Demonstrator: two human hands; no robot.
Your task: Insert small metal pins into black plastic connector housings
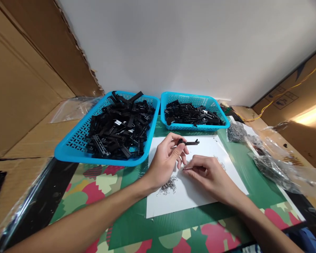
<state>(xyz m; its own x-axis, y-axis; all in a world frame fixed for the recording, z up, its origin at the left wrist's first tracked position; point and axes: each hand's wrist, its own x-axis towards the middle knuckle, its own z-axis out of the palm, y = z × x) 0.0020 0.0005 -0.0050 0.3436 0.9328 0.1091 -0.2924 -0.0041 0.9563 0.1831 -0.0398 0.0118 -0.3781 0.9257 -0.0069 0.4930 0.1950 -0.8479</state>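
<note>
My left hand [168,158] pinches a slim black plastic part [191,143] between thumb and fingers, its free end pointing right. Just to the right and lower, my right hand [206,172] has thumb and forefinger pressed together at the tips; whatever they hold is too small to make out. Both hands are over a white sheet [179,207]. A pile of small metal pieces [169,185] lies on the sheet beneath my left wrist, and more small metal pieces [220,162] lie behind my right hand.
Two blue baskets, a large one [102,161] at left and a smaller one [195,127] at the back, hold black parts. Clear bags with metal pieces [236,132] lie at right. Cardboard [23,70] stands at left. A yellow wire [268,105] runs along the right.
</note>
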